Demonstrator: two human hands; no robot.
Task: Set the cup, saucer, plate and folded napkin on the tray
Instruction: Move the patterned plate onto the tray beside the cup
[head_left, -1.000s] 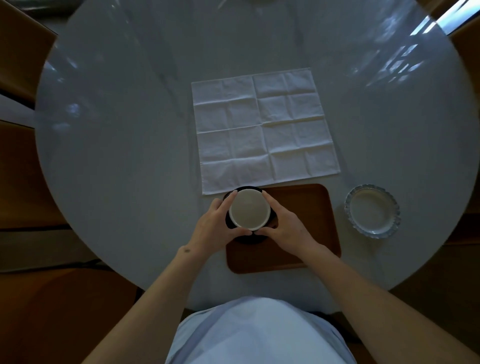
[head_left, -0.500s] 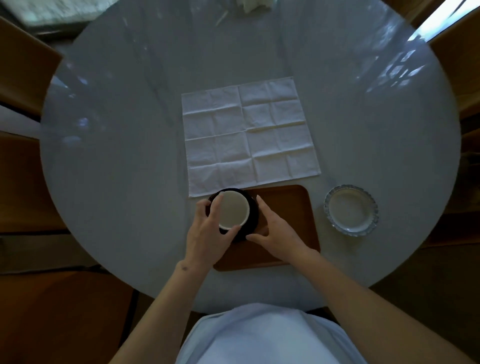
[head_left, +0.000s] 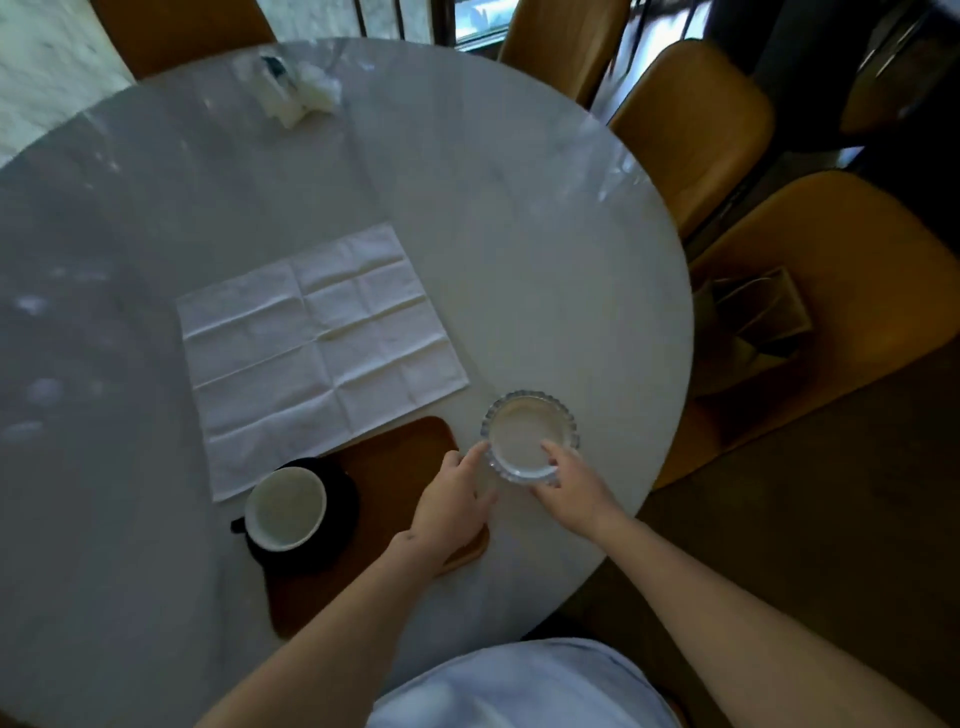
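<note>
head view, hands: left hand (head_left: 451, 500) and right hand (head_left: 570, 490) sit on either side of the small clear glass plate with the scalloped rim (head_left: 530, 437). Fingertips touch its near edge, the left from the left side and the right from the front. Fingers look loosely curved, and I can't tell if either one really has a grip on it.

plate: on the glossy round grey marble tabletop (head_left: 519, 234), just right of the rounded brown wooden tray (head_left: 395, 457). Guessing two hands because ribbed glass is slippery.

cup and saucer: white ceramic cup (head_left: 284, 507) sits on the black round saucer (head_left: 306, 519), which is at the tray's left end and hangs over its edge a bit.

napkin: white paper napkin (head_left: 317, 348) lies unfolded and creased into a grid, its near edge meeting the tray. Still needs folding.

background: mustard padded chairs (head_left: 691, 130) around the far side.
</note>
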